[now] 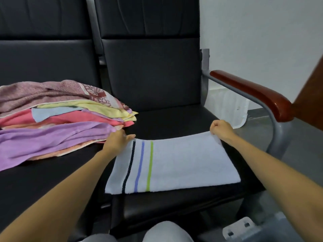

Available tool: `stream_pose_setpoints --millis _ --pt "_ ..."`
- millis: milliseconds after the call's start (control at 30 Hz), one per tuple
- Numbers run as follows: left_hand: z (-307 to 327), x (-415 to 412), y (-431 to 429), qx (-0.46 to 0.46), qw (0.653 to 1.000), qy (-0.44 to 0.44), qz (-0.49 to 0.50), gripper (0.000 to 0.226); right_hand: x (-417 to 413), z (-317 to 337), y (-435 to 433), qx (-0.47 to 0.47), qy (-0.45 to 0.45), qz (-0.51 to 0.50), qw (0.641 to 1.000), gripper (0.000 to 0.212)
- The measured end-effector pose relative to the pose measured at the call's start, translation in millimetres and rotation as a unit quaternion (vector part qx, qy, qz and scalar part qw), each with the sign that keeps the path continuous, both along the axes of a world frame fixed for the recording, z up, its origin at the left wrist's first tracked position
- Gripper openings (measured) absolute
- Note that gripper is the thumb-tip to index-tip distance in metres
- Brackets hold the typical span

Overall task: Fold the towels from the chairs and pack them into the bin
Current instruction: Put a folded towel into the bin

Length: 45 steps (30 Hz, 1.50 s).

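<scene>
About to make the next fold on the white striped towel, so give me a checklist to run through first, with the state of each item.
1. Left hand on the far left corner of the white striped towel: ok.
2. Right hand pinching the far right corner: ok, fist closed on the edge.
3. Towel lying flat on the black seat: ok, no visible wrinkles.
4. Near edge square with the seat front: ok, roughly parallel.
5. Pile of coloured towels clear of the fold: not ok, it touches the left hand.
6. Bin ready to receive it: cannot tell, only a grey piece shows at the lower right.
</scene>
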<state>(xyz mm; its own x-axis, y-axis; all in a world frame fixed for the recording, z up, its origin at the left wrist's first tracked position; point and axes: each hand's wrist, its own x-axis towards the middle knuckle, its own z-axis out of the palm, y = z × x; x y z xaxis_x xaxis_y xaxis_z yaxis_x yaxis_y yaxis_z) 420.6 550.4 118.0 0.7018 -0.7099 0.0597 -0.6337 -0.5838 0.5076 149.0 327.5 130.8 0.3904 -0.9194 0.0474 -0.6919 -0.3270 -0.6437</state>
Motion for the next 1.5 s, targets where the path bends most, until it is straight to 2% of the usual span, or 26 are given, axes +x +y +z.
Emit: stream_pose_setpoints --millis 67,167,300,433,567,667,767,833,967,1033,1067,1100,1133,1167,1200,1233,1267,1300,1333,1367,1400,1433,1500 --pt "-11.9 4.8 -4.7 0.009 1.000 -0.005 0.009 0.045 5.1 -16.3 -0.1 -0.010 0.052 0.004 0.999 0.023" --pt "-22.9 3.6 -8.3 -0.010 0.999 -0.021 0.024 0.040 9.4 -36.5 5.8 -0.089 0.117 0.000 0.989 0.020" --pt "-26.4 -0.9 -8.3 -0.016 0.998 -0.051 0.034 0.037 12.5 -38.8 20.5 -0.175 0.221 -0.001 0.959 0.015" --pt "-22.9 1.5 -2.7 -0.002 0.997 -0.034 0.063 0.046 15.3 -28.6 33.4 -0.234 0.307 -0.002 0.922 0.041" --pt "-18.6 6.3 5.6 0.062 0.995 0.044 0.065 0.055 35.5 -16.4 68.8 -0.257 0.236 0.054 0.935 0.041" --pt "-15.0 1.9 15.7 0.062 0.985 0.146 0.062 0.047 59.4 -19.7 105.6 -0.198 0.174 0.162 0.951 0.042" --pt "-11.5 -1.5 32.3 0.052 0.966 0.245 0.058 0.041 76.0 -40.2 137.8 -0.104 0.206 0.244 0.942 0.054" --pt "-10.2 -2.0 43.9 0.041 0.944 0.326 0.032 0.034 82.6 -51.6 146.9 -0.073 0.225 0.245 0.940 0.056" --pt "4.5 -2.8 60.7 -0.084 0.888 0.451 0.021 0.032 95.5 -53.2 156.4 -0.062 0.234 0.223 0.944 0.058" --pt "25.3 -7.2 65.0 -0.122 0.879 0.461 0.000 0.027 104.6 -52.9 167.1 -0.060 0.226 0.225 0.946 0.058" --pt "32.2 -18.0 58.4 -0.153 0.893 0.424 0.022 0.020 109.8 -52.6 173.9 -0.052 0.205 0.232 0.950 0.058" --pt "37.0 -23.2 51.0 -0.202 0.921 0.320 0.093 0.018 115.3 -50.8 180.6 -0.027 0.156 0.243 0.957 0.057" --pt "42.3 -33.5 47.3 -0.253 0.939 0.148 0.181 0.023 120.0 -46.8 186.4 0.036 0.055 0.245 0.967 0.054" --pt "48.1 -45.0 48.3 -0.242 0.951 0.072 0.179 0.029 122.8 -39.4 190.5 0.135 -0.081 0.229 0.961 0.049" --pt "58.3 -54.5 41.3 -0.281 0.938 0.032 0.201 0.032 122.7 -32.3 190.3 0.227 -0.216 0.200 0.929 0.043" --pt "65.9 -59.1 33.3 -0.300 0.934 0.039 0.188 0.033 118.4 -24.9 185.4 0.288 -0.320 0.159 0.889 0.037" --pt "68.7 -64.2 24.6 -0.324 0.917 -0.024 0.230 0.034 111.4 -17.9 179.7 0.334 -0.394 0.117 0.848 0.032" --pt "68.7 -62.0 8.6 -0.367 0.912 0.003 0.180 0.034 101.0 -11.6 172.3 0.375 -0.442 0.083 0.811 0.029" --pt "74.8 -68.3 -3.0 -0.360 0.914 0.151 0.109 0.032 88.0 -8.1 161.9 0.402 -0.456 0.055 0.792 0.029" --pt "78.5 -80.0 -7.3 -0.300 0.887 0.349 -0.020 0.028 74.6 -4.8 152.3 0.416 -0.441 0.028 0.795 0.035" --pt "78.5 -91.5 -12.1 -0.238 0.846 0.466 -0.099 0.024 61.7 -1.5 142.9 0.419 -0.407 0.002 0.811 0.044" --pt "76.8 -101.0 -14.1 -0.187 0.836 0.494 -0.149 0.021 50.2 -0.2 133.1 0.424 -0.375 -0.018 0.825 0.053" --pt "62.7 -126.4 -22.6 -0.105 0.858 0.476 -0.165 0.012 31.6 -0.6 115.6 0.441 -0.318 -0.049 0.838 0.064"
